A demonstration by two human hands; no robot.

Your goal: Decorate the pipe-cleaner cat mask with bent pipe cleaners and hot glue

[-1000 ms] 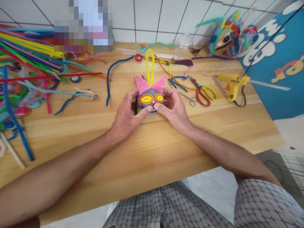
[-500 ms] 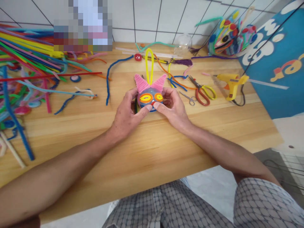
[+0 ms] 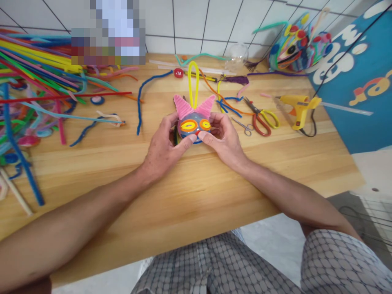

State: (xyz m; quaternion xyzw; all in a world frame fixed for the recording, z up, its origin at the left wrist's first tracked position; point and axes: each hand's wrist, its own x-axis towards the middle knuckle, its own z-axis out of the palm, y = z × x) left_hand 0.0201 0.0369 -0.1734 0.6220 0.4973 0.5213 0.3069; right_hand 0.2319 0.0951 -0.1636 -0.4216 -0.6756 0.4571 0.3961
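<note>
Between my two hands sits a cat-faced ball ornament [image 3: 196,118], clear and bluish, with yellow-and-orange eyes and a red bit at the mouth. Two pink pipe-cleaner ears [image 3: 204,107] stand on its top, and a yellow pipe-cleaner loop [image 3: 193,83] rises behind them. My left hand [image 3: 170,141] grips its left side, thumb on the lower front. From the right, my right hand [image 3: 223,136] holds it the same way, its thumb beside the mouth. The fingers behind the ball are partly hidden.
Loose pipe cleaners [image 3: 39,65] heap up on the left. To the right lie scissors [image 3: 260,118], small silver scissors [image 3: 245,127] and a yellow glue gun [image 3: 298,108]. A clear ball [image 3: 237,55] and a colourful decorated piece [image 3: 289,51] stand by the tiled wall.
</note>
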